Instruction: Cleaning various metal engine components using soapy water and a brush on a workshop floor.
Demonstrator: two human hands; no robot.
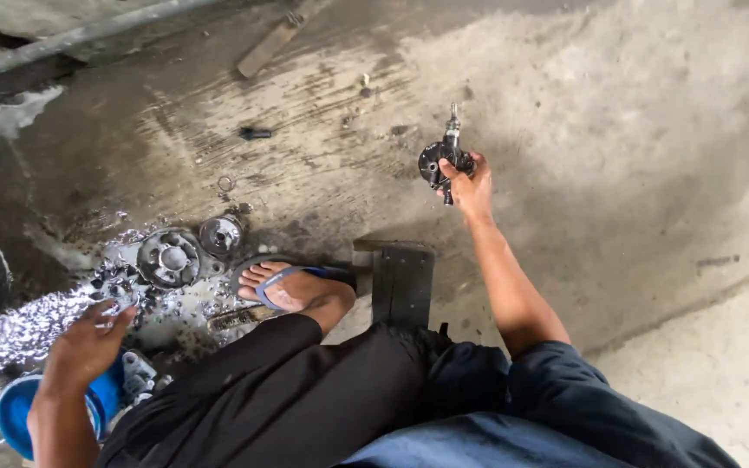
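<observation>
My right hand (470, 186) is stretched out ahead over the concrete floor and grips a dark metal machine part (442, 156) with a round flange and a shaft sticking up. My left hand (88, 342) hovers low at the left, fingers curled with something small and pale at the fingertips; I cannot tell what it is. It is just above a blue basin (19, 416) and near wet metal parts. A round metal housing (169, 257) and a smaller round metal piece (220, 234) lie on the wet floor beyond it.
My foot in a blue sandal (292, 290) rests beside the parts. A dark low stool (402, 282) stands under me. A small black piece (255, 133), a metal ring (225, 183), a wooden bar (268, 48) and a long pipe (71, 39) lie farther off.
</observation>
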